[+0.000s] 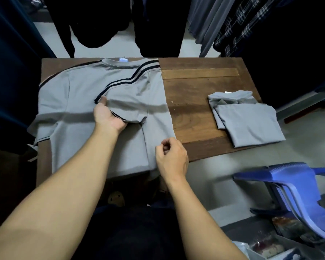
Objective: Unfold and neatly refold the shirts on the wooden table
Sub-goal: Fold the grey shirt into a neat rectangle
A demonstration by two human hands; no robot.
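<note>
A grey shirt (86,102) with black shoulder stripes lies spread on the left half of the wooden table (199,87), collar at the far edge. Its right side is folded inward, and the right sleeve lies across the chest. My left hand (109,117) grips that sleeve's hem, thumb on top and fingers beneath the cloth. My right hand (172,156) is at the shirt's lower right folded edge with its fingers curled; I cannot tell whether it pinches the cloth. A folded grey shirt (250,121) lies at the table's right near corner.
Dark garments (158,25) hang beyond the table's far edge, and a plaid one (240,25) hangs at the back right. Stacked blue plastic chairs (296,190) stand to my right on the pale floor. The spread shirt's left sleeve hangs over the table's left edge.
</note>
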